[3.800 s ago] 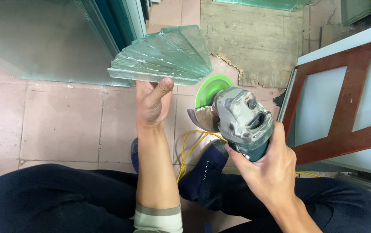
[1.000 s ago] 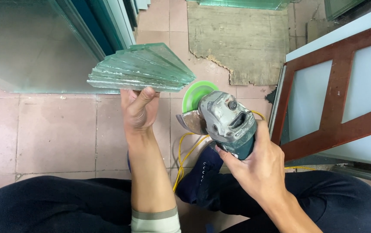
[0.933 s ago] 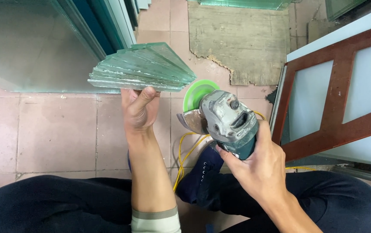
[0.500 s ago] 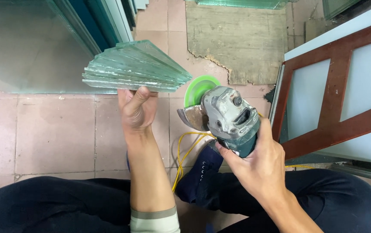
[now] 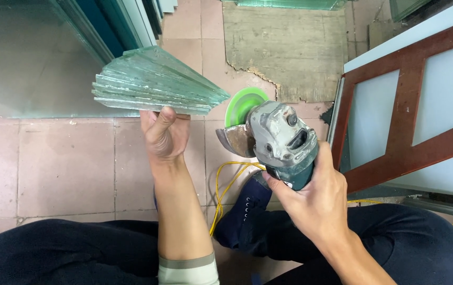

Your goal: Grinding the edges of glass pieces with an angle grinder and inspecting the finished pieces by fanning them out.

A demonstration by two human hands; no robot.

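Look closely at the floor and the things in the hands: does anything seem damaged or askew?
Yes. The grey floor patch has a ragged, crumbling lower edge, and the glass pieces in the left hand are fanned out unevenly instead of stacked flush.

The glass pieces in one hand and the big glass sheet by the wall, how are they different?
The glass pieces are small, stacked in a fanned bundle, and held up by the left hand. The big glass sheet is one wide pane that stands on the tiled floor, with no hand on it. Both are see-through and greenish.

Glass stack (image 5: 152,84), glossy, rough-edged; grinder (image 5: 282,142), scuffed grey metal, green disc (image 5: 242,103); floor tiles (image 5: 63,169), matt, worn.
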